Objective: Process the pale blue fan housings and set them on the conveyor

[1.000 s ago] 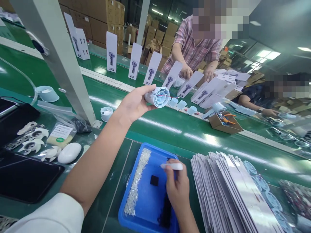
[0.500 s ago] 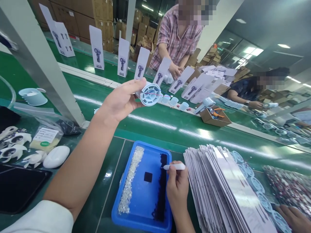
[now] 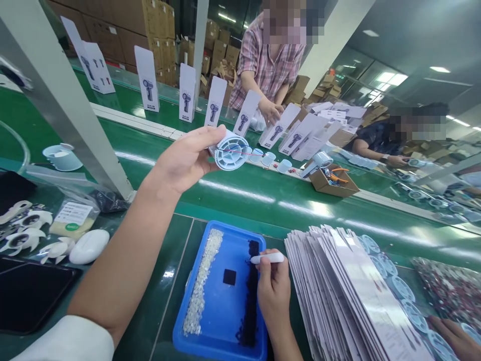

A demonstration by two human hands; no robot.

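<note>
Head view: left hand [image 3: 184, 163] grips blue housing [image 3: 232, 152], twelve o'clock from tray [image 3: 223, 313]; right hand [image 3: 275, 288] pinches white tool [image 3: 276, 257], two o'clock.

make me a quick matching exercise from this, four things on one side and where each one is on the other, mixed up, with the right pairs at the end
1. light blue round part
2. white pen-shaped tool
3. small whitish pieces
4. black square

A. along the left side of the blue tray
B. in the right hand
C. near the middle of the tray
D. in the left hand

Pairs: 1-D, 2-B, 3-A, 4-C
</note>
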